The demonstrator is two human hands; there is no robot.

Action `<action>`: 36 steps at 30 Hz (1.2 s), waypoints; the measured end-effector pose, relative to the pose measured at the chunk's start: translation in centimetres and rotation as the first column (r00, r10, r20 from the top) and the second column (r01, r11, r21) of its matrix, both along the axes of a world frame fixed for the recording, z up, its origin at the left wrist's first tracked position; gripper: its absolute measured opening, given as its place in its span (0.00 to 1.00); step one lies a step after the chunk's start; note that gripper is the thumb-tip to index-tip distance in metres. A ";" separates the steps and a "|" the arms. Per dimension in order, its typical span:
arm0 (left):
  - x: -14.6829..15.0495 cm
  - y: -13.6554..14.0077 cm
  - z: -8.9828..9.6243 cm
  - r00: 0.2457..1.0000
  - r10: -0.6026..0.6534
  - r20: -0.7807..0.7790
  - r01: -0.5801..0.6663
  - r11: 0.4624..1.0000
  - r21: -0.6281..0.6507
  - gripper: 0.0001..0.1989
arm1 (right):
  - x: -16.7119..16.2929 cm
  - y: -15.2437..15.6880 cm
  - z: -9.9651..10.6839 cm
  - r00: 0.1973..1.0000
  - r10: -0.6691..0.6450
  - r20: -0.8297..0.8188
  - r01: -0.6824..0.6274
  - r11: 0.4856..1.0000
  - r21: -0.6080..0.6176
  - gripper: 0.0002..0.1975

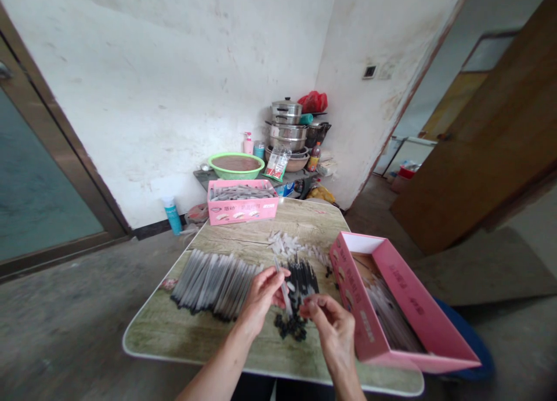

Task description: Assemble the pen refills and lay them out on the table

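Observation:
My left hand (261,292) is closed around a clear pen barrel (285,296), held at a slant above the table. Beside it, the fingertips of my right hand (331,327) are pinched together; whatever they hold is too small and blurred to name. Under and between the hands lie thin black sticks like pen refills (308,278) and a heap of small black parts (290,328). Farther back is a scatter of short whitish clear pieces (284,243). Left of my left hand, a row of frosted barrels with black ends (213,282) lies side by side.
A pink box full of barrels (242,210) stands at the table's far edge. On the right, a larger open pink box (361,305) holds long clear pieces. Behind the wood-patterned table (243,235) are a green basin (237,173) and stacked steel pots (287,135).

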State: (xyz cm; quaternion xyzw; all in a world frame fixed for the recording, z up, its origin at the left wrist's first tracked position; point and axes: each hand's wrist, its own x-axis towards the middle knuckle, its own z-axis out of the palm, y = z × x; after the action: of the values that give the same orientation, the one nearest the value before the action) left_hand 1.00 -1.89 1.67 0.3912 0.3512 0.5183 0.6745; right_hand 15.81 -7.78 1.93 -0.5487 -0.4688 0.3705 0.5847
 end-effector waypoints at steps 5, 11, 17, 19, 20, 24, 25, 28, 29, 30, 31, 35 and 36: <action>-0.2 0.5 -0.8 0.995 0.049 -0.082 -0.051 0.999 -0.016 0.22 | 0.8 1.2 -1.1 0.990 -0.044 0.133 0.066 0.983 -0.170 0.13; 0.1 0.6 -1.5 0.989 0.009 -0.149 -0.005 1.000 0.031 0.17 | -0.9 0.3 -1.2 0.982 0.146 0.116 -0.127 0.979 -0.159 0.20; -0.1 1.6 -2.5 0.908 0.084 -0.410 -0.011 0.984 0.176 0.15 | -0.6 -0.2 -1.5 0.999 0.048 0.019 -0.042 0.975 -0.220 0.20; -0.4 2.1 -3.0 0.790 0.200 -0.580 -0.010 0.950 0.313 0.10 | 0.2 -0.3 -1.9 1.000 -0.019 0.015 0.022 0.976 -0.215 0.19; -0.5 2.2 -3.2 0.720 0.239 -0.651 0.022 0.930 0.366 0.08 | 0.6 -0.3 -2.2 0.999 -0.028 0.016 0.031 0.977 -0.213 0.19; 0.1 2.0 -4.1 0.513 0.292 -0.807 0.141 0.899 0.415 0.10 | 1.2 -1.0 -2.8 1.000 -0.004 0.025 0.009 0.976 -0.216 0.19; 0.3 1.9 -4.3 0.488 0.288 -0.824 0.151 0.902 0.405 0.10 | 1.1 -1.1 -2.9 1.000 0.000 0.023 0.006 0.976 -0.219 0.19; 0.6 1.9 -4.6 0.450 0.273 -0.851 0.156 0.913 0.376 0.10 | 1.0 -1.5 -3.1 1.000 0.000 0.002 0.001 0.972 -0.236 0.19; 0.6 2.0 -4.6 0.442 0.271 -0.855 0.160 0.914 0.373 0.10 | 1.0 -1.6 -3.1 1.000 -0.001 -0.007 -0.001 0.970 -0.243 0.19; 0.5 2.0 -4.6 0.436 0.278 -0.856 0.165 0.910 0.380 0.09 | 1.0 -1.6 -3.1 1.000 0.000 -0.016 -0.004 0.968 -0.250 0.19; 0.5 2.0 -4.5 0.430 0.292 -0.854 0.174 0.902 0.396 0.09 | 1.1 -1.7 -3.1 1.000 0.002 -0.024 -0.008 0.967 -0.255 0.19; 0.6 1.6 -4.0 0.418 0.310 -0.854 0.192 0.888 0.417 0.10 | 1.1 -1.7 -3.3 0.999 0.014 -0.038 -0.024 0.966 -0.257 0.19; 0.7 1.5 -3.8 0.427 0.287 -0.858 0.172 0.905 0.388 0.10 | 1.0 -1.7 -3.4 0.999 0.012 -0.042 -0.022 0.966 -0.256 0.19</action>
State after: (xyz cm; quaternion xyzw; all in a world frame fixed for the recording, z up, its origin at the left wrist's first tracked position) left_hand 1.70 -0.40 -2.14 0.7291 0.5496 0.3134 0.2610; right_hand 16.84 -9.52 -1.46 -0.6082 -0.4096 0.4442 0.5148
